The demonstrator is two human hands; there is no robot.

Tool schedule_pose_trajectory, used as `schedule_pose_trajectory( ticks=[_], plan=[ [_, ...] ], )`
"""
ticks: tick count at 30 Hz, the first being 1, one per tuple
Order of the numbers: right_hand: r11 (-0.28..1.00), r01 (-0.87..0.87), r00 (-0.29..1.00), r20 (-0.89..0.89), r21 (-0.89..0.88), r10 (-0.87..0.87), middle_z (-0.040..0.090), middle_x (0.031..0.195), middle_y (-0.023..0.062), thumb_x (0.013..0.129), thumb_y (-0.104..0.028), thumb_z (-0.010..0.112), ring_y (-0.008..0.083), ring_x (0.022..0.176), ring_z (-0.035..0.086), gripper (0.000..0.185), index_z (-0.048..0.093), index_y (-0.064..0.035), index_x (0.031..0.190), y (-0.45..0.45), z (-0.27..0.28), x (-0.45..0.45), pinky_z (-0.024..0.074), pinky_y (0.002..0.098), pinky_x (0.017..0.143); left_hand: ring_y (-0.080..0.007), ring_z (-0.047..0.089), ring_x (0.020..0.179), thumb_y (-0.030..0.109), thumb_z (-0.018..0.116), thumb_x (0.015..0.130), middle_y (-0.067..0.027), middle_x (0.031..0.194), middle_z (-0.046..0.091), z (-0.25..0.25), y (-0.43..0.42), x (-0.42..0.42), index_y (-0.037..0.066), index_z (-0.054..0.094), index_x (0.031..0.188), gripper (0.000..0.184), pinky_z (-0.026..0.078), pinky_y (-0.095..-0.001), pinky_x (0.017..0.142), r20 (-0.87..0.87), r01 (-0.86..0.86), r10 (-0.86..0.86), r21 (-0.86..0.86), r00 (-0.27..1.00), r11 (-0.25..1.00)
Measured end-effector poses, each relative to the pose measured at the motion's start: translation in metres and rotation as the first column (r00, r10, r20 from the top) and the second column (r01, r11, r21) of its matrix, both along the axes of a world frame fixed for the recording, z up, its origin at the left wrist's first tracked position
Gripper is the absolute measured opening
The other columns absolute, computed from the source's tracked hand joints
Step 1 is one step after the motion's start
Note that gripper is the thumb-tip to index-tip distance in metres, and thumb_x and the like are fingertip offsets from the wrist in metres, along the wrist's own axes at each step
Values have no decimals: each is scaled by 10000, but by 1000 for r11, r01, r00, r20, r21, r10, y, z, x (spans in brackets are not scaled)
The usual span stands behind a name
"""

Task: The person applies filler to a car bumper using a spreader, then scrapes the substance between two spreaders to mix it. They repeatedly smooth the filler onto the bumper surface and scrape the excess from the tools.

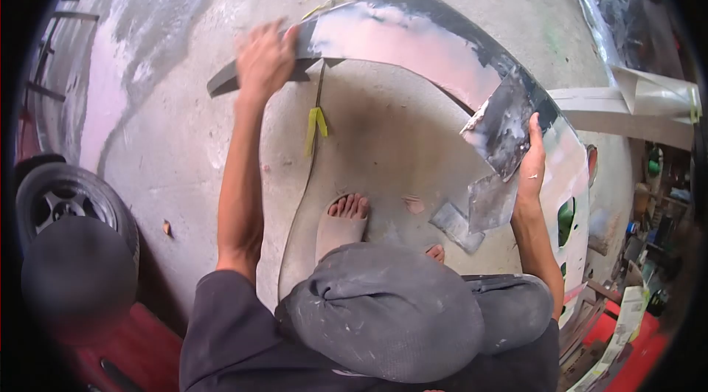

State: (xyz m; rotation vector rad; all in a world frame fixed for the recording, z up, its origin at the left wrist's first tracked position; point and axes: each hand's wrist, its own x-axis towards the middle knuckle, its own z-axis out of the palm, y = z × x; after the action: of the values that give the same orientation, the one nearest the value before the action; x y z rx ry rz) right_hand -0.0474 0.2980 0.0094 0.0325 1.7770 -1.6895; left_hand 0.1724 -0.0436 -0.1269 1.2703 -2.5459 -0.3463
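Note:
A long curved car body panel, dark grey with pale pink filler patches, arches across the view above the concrete floor. Over its dark left end is my left hand, blurred by motion, so I cannot make out its fingers or anything under them. My right hand grips a dark, smeared flat sheet at the panel's right side, thumb uppermost and the other fingers hidden. Just below that hand is a grey flat piece. Another grey piece lies lower, near my feet.
A wheel stands at the left, near a red surface. Yellow tape sits by a dark line on the floor. Clear plastic sheeting is at the upper right. Cluttered shelves line the right edge.

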Motion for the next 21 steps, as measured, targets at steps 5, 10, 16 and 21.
schedule_pose_trajectory(
  ticks=[5, 10, 16, 21],
  plan=[
    [995, -40, 999, 15, -88, 42, 636, 1198, 76, 1009, -509, 493, 197, 1057, 644, 584, 553, -12, 1310, -20, -2, 0, 502, 322, 938, -357, 570, 1225, 438, 274, 1055, -181, 1301, 628, 4, -49, -45, 131, 620, 1317, 532, 410, -436, 1068, -53, 86, -72, 364, 996, 927],
    [995, -46, 998, 49, -88, 51, 632, 1238, 79, 1024, -484, 470, 206, 1081, 642, 562, 544, -19, 1331, -5, 4, 4, 496, 327, 961, -355, 693, 803, 259, 469, 942, -173, 866, 717, -96, -138, 104, 71, 720, 924, 314, 542, -486, 728, 126, -13, 43, -224, 991, 974],
    [996, -14, 990, 140, -94, 27, 660, 1195, 83, 1031, -473, 456, 205, 1029, 670, 540, 572, -22, 1305, 6, -4, -13, 534, 337, 914, -391, 678, 974, 503, 371, 1017, -216, 1046, 703, -43, -55, 31, 73, 733, 964, 564, 526, -497, 845, -6, -127, 127, -13, 992, 992],
    [986, -32, 997, 61, -162, 43, 659, 1158, 70, 1034, -468, 463, 183, 994, 672, 526, 572, -19, 1285, -20, 7, -12, 546, 318, 879, -405, 664, 1035, 555, 266, 1032, -237, 1080, 700, 15, -31, -70, 53, 740, 1038, 690, 500, -514, 906, -53, 24, -9, 288, 999, 957]
  ],
)
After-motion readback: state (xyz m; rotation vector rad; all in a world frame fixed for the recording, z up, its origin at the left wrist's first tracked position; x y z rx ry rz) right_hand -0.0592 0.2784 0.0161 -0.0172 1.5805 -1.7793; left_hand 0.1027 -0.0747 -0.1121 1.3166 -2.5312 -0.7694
